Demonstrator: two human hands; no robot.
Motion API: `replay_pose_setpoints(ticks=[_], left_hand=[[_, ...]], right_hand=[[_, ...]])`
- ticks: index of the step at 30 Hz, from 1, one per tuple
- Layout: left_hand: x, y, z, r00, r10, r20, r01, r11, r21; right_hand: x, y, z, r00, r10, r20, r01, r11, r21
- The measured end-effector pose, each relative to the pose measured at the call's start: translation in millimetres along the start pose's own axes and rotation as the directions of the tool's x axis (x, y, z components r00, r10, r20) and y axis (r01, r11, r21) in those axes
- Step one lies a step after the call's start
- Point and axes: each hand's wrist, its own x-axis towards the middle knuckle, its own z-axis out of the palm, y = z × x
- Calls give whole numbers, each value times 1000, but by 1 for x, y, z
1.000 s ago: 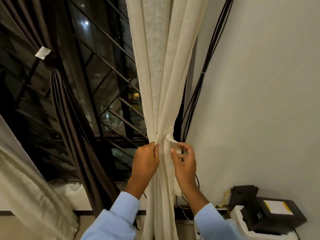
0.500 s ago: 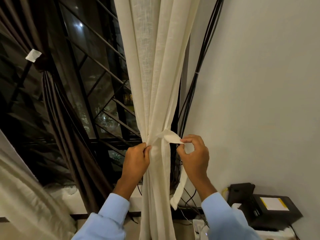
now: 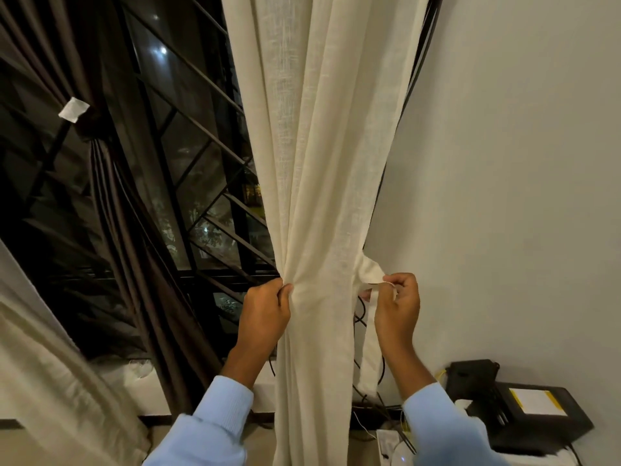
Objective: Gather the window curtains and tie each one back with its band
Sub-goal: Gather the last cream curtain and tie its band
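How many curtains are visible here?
3: a cream curtain in the middle, a brown curtain tied back to its left, a pale curtain at lower left. Others may be hidden.

— Where did the right hand [image 3: 398, 307] go?
— It drew off to the right, away from the cream curtain [image 3: 322, 196] it had been pressed against a second before.
— And the band [image 3: 369, 344]?
— It came out sideways, pinched in the fingers [image 3: 400, 284], and its loose tail hung longer below them. The gap to the left hand [image 3: 265, 314] widened.
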Motion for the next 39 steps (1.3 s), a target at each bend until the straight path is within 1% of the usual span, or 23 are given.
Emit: replay_pose_setpoints(ticks=[3, 5, 6, 7, 9, 11, 14, 17, 23, 25, 26, 27, 29, 30, 31, 32, 33, 35, 37, 39], left_hand=[[-1, 0, 1, 1000, -5, 0, 5, 1000, 3], [-1, 0, 2, 1000, -6, -1, 6, 1000, 7], [-2, 1, 2, 1000, -5, -4, 5, 1000, 8], [-2, 0, 2, 1000, -2, -6, 2, 1000, 7], [-2, 0, 1, 1000, 0, -5, 0, 1000, -1], [-3, 0, 0, 1000, 5, -6, -5, 1000, -7], [-5, 0, 0, 1000, 18, -8, -18, 1000, -8], [-5, 1, 0, 1000, 26, -5, -26, 1000, -13], [-6, 1, -2, 1000, 28, -1, -28, 999, -23], [-6, 0, -3, 1000, 31, -3, -31, 999, -24], [-7, 0, -3, 999, 33, -2, -33, 999, -25], [-7, 1, -4, 999, 34, 0, -34, 999, -25], [-9, 1, -5, 999, 40, -4, -41, 999, -21], [-10, 1, -5, 999, 44, -9, -44, 999, -19], [-10, 1, -6, 999, 46, -14, -46, 999, -16], [-11, 1, -7, 999, 47, -18, -47, 999, -11], [-11, 1, -8, 999, 46, -21, -46, 999, -5], [-12, 0, -9, 999, 41, -20, -41, 999, -7], [-12, 1, -10, 999, 29, -20, -29, 1000, -7], [-11, 2, -11, 999, 20, -28, -20, 1000, 7]], right_hand=[[-3, -2, 1, 987, 61, 148, -74, 994, 85], [-4, -2, 3, 977, 86, 196, -112, 986, 125], [-4, -2, 4, 976, 92, 195, -117, 986, 121], [-2, -1, 4, 982, 93, 165, -110, 989, 95], [4, 2, 2, 996, 71, 50, -71, 997, -6], [13, 5, -2, 999, 44, -14, -45, 995, -87], [21, 10, -4, 999, 52, 6, -51, 992, -118], [27, 13, 3, 999, 3, 51, 6, 982, -188], [45, 14, 18, 988, -64, 142, 94, 971, -221], [60, 15, 21, 966, -92, 241, 158, 949, -273], [70, 13, 22, 943, -76, 325, 176, 941, -289], [81, 10, 24, 904, -39, 426, 173, 944, -281], [103, 2, 27, 788, 51, 614, 121, 964, -235], [113, -2, 30, 737, 77, 671, 108, 967, -230], [121, -5, 32, 705, 93, 704, 115, 963, -243], [127, -7, 34, 691, 100, 716, 137, 954, -265], [132, -7, 36, 696, 102, 711, 156, 945, -288], [138, -5, 36, 729, 102, 677, 165, 933, -319], [135, -4, 33, 744, 106, 660, 160, 931, -329], [123, -6, 27, 771, 67, 633, 171, 936, -308]])
